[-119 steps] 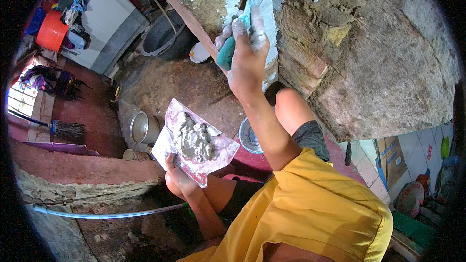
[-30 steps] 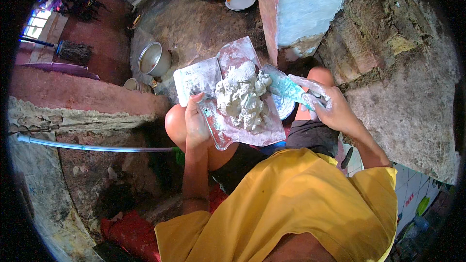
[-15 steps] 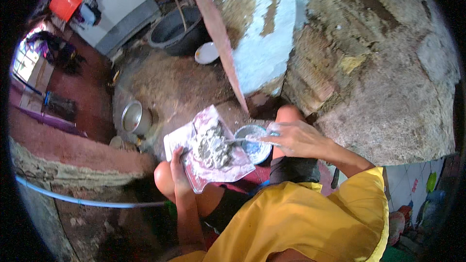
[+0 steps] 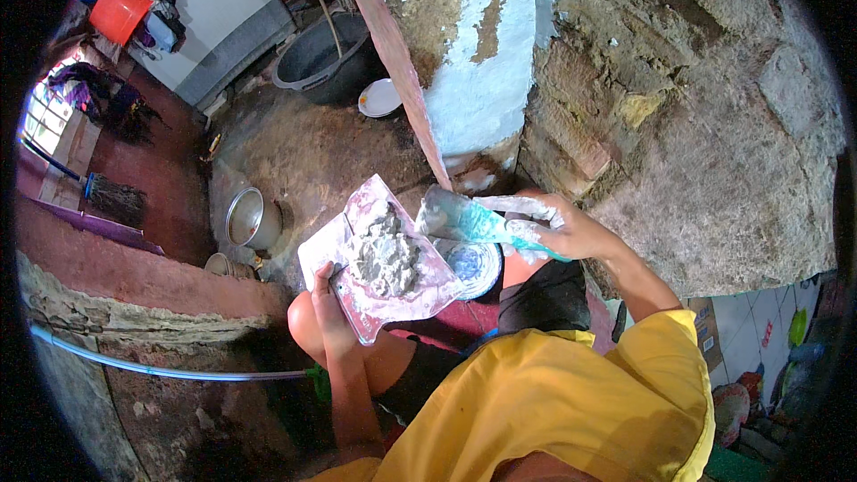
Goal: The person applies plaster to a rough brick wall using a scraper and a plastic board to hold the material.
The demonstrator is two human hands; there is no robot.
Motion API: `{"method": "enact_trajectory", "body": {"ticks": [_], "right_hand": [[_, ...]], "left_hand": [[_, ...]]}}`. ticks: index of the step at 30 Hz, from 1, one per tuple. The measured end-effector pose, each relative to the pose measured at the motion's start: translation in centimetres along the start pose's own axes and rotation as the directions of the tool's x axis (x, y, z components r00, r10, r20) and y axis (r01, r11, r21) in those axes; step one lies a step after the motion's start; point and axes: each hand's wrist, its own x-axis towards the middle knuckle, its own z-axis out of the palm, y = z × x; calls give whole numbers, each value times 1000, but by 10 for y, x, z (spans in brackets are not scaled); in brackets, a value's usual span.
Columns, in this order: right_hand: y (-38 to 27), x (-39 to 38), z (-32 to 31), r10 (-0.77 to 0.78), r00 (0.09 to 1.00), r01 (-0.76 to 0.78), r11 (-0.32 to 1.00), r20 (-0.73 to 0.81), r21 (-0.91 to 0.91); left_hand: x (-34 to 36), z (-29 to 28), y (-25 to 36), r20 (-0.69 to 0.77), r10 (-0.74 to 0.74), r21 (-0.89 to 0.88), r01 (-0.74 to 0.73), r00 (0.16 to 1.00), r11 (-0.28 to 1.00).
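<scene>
My left hand [image 4: 332, 311] grips a pinkish-white, smeared flat board [image 4: 323, 248] by its near left edge, thumb on top. A heap of grey putty [image 4: 386, 254] lies in the middle of the board. In my right hand [image 4: 564, 228], whose fingers are coated white, is a putty knife [image 4: 455, 219] with a teal handle and a wide, smeared blade. The blade hovers just right of the board, above a small round bowl [image 4: 478, 270] with white and blue smears inside. The bowl sits between my knees, partly covered by the knife and board.
Ahead rises a peeling pale-blue wall [image 4: 473, 80], joining rough bare stonework [image 4: 696, 161] at right. Beyond stand a large dark tub [image 4: 326, 67], a white plate [image 4: 381, 98] and a metal pot [image 4: 254, 219]. A low broken wall [image 4: 161, 290] and blue hose [image 4: 178, 370] are at left.
The putty knife has turned from edge-on to broad side in view. My right hand has shifted slightly right, and the board has tilted and risen a little.
</scene>
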Motion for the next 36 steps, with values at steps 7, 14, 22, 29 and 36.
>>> {"method": "enact_trajectory", "body": {"ticks": [7, 14, 22, 29, 36], "right_hand": [[3, 12, 13, -14, 993, 86, 780, -119, 620], [-11, 42, -9, -305, 715, 621, 692, -629, 369], [-20, 79, -19, -224, 420, 575, 816, -879, 66], [-30, 97, -17, -325, 365, 494, 862, -872, -114], [-29, 100, -29, -384, 204, 547, 808, -901, -220]], "left_hand": [[-1, 3, 0, -18, 45, 26, -44, 999, 999], [-27, 60, -1, -376, 252, 366, -107, 891, 925], [-22, 35, -2, -287, 319, 311, -227, 903, 923], [-10, 9, -6, -156, 254, 128, -236, 954, 963], [-22, 25, -2, -303, 525, 562, -296, 795, 772]]}}
